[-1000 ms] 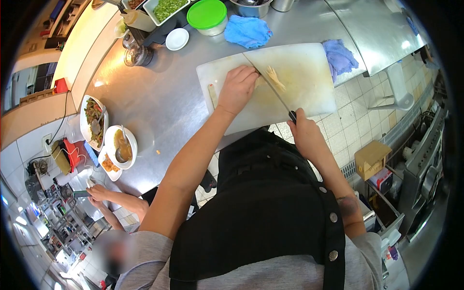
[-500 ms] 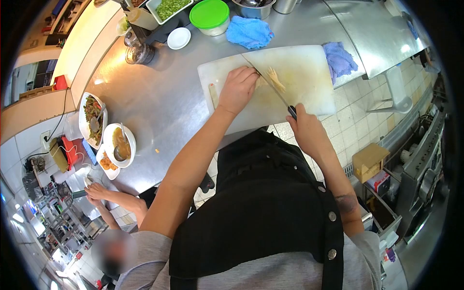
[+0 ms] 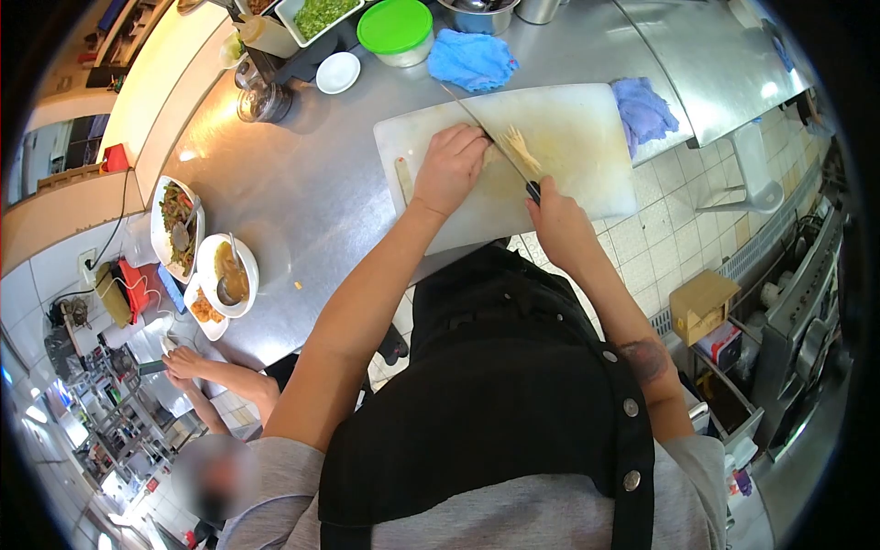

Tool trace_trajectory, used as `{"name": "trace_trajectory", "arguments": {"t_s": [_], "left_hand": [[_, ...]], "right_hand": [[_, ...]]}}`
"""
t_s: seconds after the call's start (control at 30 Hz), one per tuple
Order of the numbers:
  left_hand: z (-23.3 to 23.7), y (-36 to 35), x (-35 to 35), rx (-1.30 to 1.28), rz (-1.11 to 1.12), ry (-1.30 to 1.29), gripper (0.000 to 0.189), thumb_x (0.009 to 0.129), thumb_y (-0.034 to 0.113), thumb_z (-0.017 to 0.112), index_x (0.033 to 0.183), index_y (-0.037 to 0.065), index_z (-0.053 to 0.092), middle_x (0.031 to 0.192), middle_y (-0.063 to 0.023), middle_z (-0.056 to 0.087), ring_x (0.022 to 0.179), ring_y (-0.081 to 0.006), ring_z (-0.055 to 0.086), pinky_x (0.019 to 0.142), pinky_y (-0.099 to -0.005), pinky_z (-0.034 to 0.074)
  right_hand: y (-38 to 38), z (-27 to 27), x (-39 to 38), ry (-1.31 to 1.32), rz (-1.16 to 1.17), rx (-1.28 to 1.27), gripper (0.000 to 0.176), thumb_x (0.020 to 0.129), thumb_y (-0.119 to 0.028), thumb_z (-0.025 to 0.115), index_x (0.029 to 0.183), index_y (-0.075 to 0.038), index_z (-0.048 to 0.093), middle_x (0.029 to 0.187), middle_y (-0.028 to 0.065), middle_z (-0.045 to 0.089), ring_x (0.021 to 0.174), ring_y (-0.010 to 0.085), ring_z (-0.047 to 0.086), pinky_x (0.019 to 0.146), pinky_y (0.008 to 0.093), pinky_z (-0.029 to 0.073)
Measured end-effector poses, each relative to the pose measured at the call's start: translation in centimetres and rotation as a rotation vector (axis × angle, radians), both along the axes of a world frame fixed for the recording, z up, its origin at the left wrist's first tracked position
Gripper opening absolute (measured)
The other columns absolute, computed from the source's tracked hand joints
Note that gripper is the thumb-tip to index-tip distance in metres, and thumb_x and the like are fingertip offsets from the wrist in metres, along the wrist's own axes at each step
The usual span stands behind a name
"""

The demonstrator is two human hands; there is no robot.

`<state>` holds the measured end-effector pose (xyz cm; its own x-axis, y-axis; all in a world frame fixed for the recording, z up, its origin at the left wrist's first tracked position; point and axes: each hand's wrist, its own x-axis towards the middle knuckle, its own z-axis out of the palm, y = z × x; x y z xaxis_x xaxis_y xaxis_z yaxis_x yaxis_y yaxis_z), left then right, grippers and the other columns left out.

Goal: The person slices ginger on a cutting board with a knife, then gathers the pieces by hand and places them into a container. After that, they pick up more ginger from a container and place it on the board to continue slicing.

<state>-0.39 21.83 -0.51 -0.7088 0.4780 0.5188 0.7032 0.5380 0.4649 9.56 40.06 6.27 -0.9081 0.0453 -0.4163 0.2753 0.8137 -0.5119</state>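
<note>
The right hand [image 3: 555, 225] grips the knife [image 3: 469, 114], its blade angled across the board [image 3: 587, 174] on the desk [image 3: 302, 183]. The left hand [image 3: 449, 170], fingers curled, pins pale food [image 3: 520, 145] mid-board, against the blade.

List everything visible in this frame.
counter: 1, steel, centre
cutting board: 1, white, counter edge
food strips: few, pale, on board
knife: 1, dark handle, across board
cloths: 2, blue, behind and right of board
container: 1, green lid, counter back
dish: 1, white, beside container
food plates: 3, white, counter left
co-worker's hands: 2, lower left
left hand: on board beside blade
right hand: fingers round knife handle
</note>
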Motion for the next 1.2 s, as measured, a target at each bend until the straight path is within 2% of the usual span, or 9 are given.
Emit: {"name": "trace_trajectory", "arguments": {"t_s": [0.17, 0.27, 0.57, 0.67, 0.93, 1.07, 1.2], "left_hand": [[-0.1, -0.1, 0.0, -0.006, -0.006, 0.012, 0.016, 0.079, 0.003, 0.069, 0.095, 0.005, 0.068, 0.105, -0.0057, 0.065, 0.107, -0.0256, 0.06, 0.094, -0.0373, 0.046], [0.3, -0.1, 0.1, 0.005, -0.001, 0.007, 0.017, 0.077, 0.001, 0.071, 0.094, 0.004, 0.067, 0.104, -0.0077, 0.067, 0.104, -0.0283, 0.063, 0.091, -0.0382, 0.048], [0.6, 0.0, 0.1, 0.048, 0.0, -0.007, 0.014, 0.079, 0.002, 0.071, 0.093, 0.003, 0.068, 0.103, -0.0086, 0.067, 0.103, -0.0286, 0.063, 0.089, -0.0384, 0.049], [0.1, -0.1, 0.1, 0.009, 0.003, 0.003, 0.014, 0.08, 0.004, 0.07, 0.094, 0.005, 0.068, 0.103, -0.0054, 0.065, 0.105, -0.0249, 0.061, 0.093, -0.0364, 0.046], [0.1, -0.1, 0.0, 0.007, 0.002, -0.004, 0.015, 0.078, 0.002, 0.071, 0.093, 0.004, 0.067, 0.103, -0.0075, 0.066, 0.103, -0.0272, 0.062, 0.091, -0.0374, 0.048], [0.0, -0.1, 0.0, 0.015, 0.016, 0.007, 0.015, 0.078, 0.002, 0.071, 0.092, 0.003, 0.067, 0.101, -0.0082, 0.067, 0.101, -0.0279, 0.063, 0.089, -0.0382, 0.049], [0.2, -0.2, 0.1, 0.019, 0.011, -0.009, 0.015, 0.078, 0.002, 0.071, 0.092, 0.004, 0.067, 0.102, -0.0071, 0.066, 0.102, -0.0268, 0.063, 0.09, -0.0379, 0.049]], "right_hand": [[0.6, 0.1, -0.5, 0.018, 0.023, -0.003, 0.029, 0.1, -0.027, 0.054, 0.106, 0.0, 0.045, 0.082, 0.0332, 0.065, 0.081, 0.0537, 0.064, 0.072, 0.0617, 0.049], [0.7, 2.4, 0.3, 0.002, -0.002, 0.096, 0.027, 0.1, -0.024, 0.054, 0.103, 0.0, 0.042, 0.079, 0.0331, 0.064, 0.079, 0.054, 0.062, 0.068, 0.0604, 0.048], [1.2, 3.8, 2.8, -0.077, 0.003, 0.01, 0.027, 0.1, -0.024, 0.054, 0.102, 0.0, 0.044, 0.078, 0.0321, 0.065, 0.078, 0.0531, 0.063, 0.068, 0.0612, 0.048], [1.3, 2.2, 2.9, -0.051, -0.002, -0.007, 0.027, 0.1, -0.024, 0.055, 0.102, 0.001, 0.044, 0.078, 0.0321, 0.065, 0.079, 0.053, 0.063, 0.069, 0.0612, 0.048], [-0.3, -1.0, -1.2, 0.083, 0.008, -0.039, 0.027, 0.099, -0.022, 0.056, 0.104, 0.002, 0.044, 0.08, 0.0335, 0.064, 0.079, 0.0542, 0.062, 0.068, 0.0609, 0.048], [0.2, 2.1, -1.6, 0.017, 0.051, 0.106, 0.03, 0.099, -0.027, 0.055, 0.109, -0.001, 0.046, 0.08, 0.031, 0.066, 0.079, 0.053, 0.064, 0.07, 0.0598, 0.051], [0.9, 3.4, 0.4, -0.013, 0.024, 0.056, 0.027, 0.1, -0.024, 0.055, 0.106, 0.0, 0.045, 0.08, 0.0333, 0.064, 0.079, 0.0537, 0.062, 0.067, 0.0603, 0.047]]}}
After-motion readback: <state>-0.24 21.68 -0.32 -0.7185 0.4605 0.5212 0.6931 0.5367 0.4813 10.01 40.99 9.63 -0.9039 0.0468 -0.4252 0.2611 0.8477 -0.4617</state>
